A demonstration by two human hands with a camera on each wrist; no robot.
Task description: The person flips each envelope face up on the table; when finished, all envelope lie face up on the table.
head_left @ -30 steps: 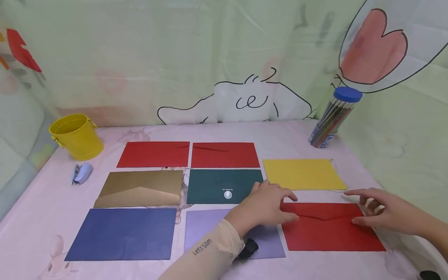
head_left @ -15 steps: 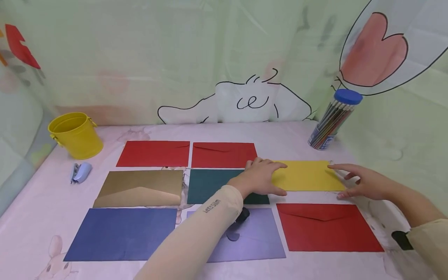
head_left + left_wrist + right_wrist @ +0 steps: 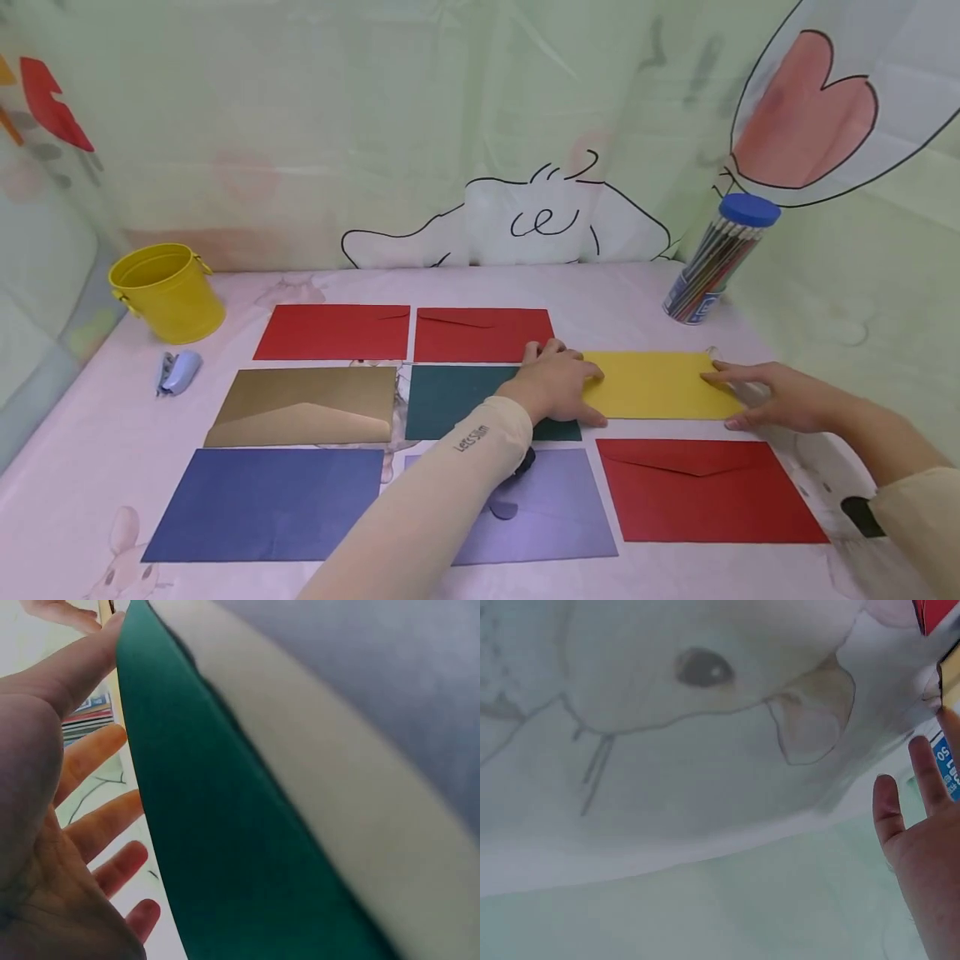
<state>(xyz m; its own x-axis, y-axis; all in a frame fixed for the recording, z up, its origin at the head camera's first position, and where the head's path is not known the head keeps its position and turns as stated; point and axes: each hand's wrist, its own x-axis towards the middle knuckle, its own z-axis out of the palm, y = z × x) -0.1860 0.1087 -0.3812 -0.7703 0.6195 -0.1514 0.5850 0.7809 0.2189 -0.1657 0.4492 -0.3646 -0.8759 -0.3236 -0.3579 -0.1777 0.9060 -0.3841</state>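
Note:
A yellow envelope (image 3: 652, 385) lies flat on the table at the right of the middle row, between my two hands. My left hand (image 3: 551, 385) is at its left end, thumb and index fingertip right at the edge. That hand overlaps part of the dark green envelope (image 3: 457, 398), which also fills the middle of the left wrist view. At the yellow envelope's right end, my right hand (image 3: 787, 398) touches the edge with thumb and fingertips. Its other fingers (image 3: 928, 776) spread loosely in the right wrist view. Nearer me lies a red envelope (image 3: 712, 492) with its flap showing.
Two red envelopes (image 3: 333, 332) form the back row. A gold envelope (image 3: 303, 404), a blue envelope (image 3: 262, 504) and a lilac envelope (image 3: 562, 508) lie left and front. A yellow bucket (image 3: 168, 296), a lilac stapler (image 3: 180, 372) and a pencil tub (image 3: 716, 262) stand around them.
Both hands have moved back from the front red envelope to the yellow envelope's two ends. The yellow envelope has shifted slightly toward me.

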